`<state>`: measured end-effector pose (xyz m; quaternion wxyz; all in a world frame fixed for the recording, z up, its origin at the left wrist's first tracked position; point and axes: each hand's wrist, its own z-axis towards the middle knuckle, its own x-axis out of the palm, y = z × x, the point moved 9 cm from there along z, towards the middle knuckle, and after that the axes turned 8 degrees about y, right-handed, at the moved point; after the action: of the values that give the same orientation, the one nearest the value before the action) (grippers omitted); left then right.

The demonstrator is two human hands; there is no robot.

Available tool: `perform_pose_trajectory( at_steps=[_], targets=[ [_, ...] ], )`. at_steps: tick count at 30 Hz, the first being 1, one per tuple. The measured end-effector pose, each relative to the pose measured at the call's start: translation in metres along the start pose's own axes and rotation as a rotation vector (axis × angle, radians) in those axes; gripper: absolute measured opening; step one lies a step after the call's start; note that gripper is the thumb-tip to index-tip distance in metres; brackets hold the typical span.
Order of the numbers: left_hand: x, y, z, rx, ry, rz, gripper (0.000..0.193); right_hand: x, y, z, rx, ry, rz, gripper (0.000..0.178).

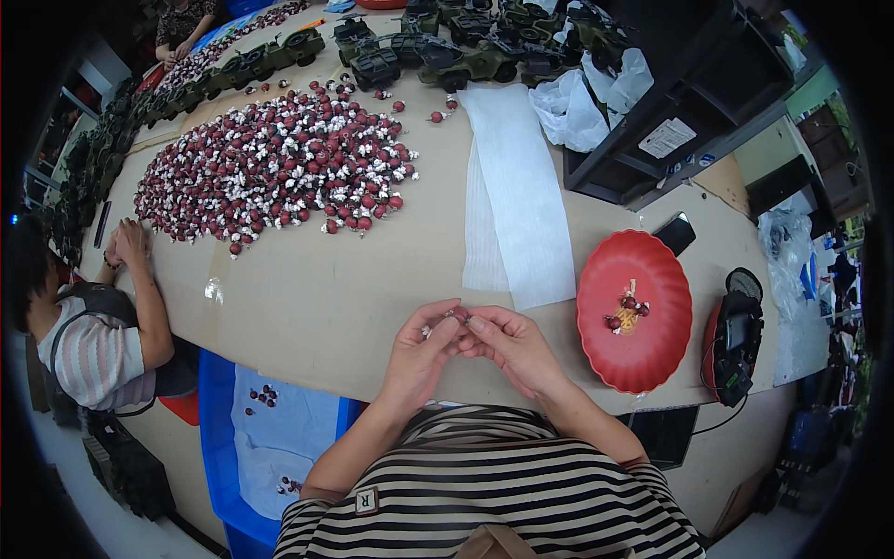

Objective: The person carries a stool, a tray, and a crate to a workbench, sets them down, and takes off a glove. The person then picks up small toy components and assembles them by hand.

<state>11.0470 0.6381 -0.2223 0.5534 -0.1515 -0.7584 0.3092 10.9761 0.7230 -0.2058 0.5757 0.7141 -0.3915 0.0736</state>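
Observation:
My left hand point(421, 352) and my right hand point(514, 348) meet at the table's near edge, fingertips pinched together. Between them is a small red-and-white bead-like piece point(453, 317), mostly hidden by the fingers. Beyond my hands, to the left, spreads a large heap of small dark red balls with white tops point(279, 168). On my right stands a red scalloped bowl point(633, 265) with a few such balls point(629, 306) in it.
White foam sheets point(521, 196) lie ahead of my hands. Green toy vehicles point(456, 56) line the back. A black crate point(689, 112), a phone point(677, 233) and a dark device point(740, 335) are at right. A blue bin point(219, 447) sits below left. Another person's hands point(128, 244) rest at left.

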Motion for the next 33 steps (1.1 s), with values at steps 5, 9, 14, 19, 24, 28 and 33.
perform_pose_trajectory(
  at_steps=[5,9,14,19,24,28,33],
  targets=[
    [0.002,-0.002,0.000,0.003,-0.005,0.026,0.026,-0.001,-0.002,-0.001,-0.022,0.002,0.015,0.028],
    [0.003,-0.002,0.000,0.023,0.036,0.063,0.026,0.002,0.001,-0.002,-0.086,0.003,-0.091,0.027],
    [0.010,-0.010,-0.002,0.001,0.028,0.133,0.026,0.001,-0.006,-0.006,-0.027,0.013,0.064,0.031],
    [0.015,-0.009,-0.003,-0.017,0.008,0.194,0.028,0.002,-0.020,-0.007,0.115,0.124,0.304,0.028],
    [0.014,-0.007,-0.004,-0.037,0.030,0.214,0.022,0.010,-0.027,-0.011,0.189,0.262,0.536,0.025],
    [0.017,-0.008,-0.004,-0.033,0.031,0.209,0.018,0.010,-0.029,-0.012,0.193,0.240,0.530,0.024],
    [0.017,-0.007,-0.005,-0.038,0.019,0.176,0.018,0.009,-0.032,-0.013,0.211,0.244,0.546,0.024]
  ],
)
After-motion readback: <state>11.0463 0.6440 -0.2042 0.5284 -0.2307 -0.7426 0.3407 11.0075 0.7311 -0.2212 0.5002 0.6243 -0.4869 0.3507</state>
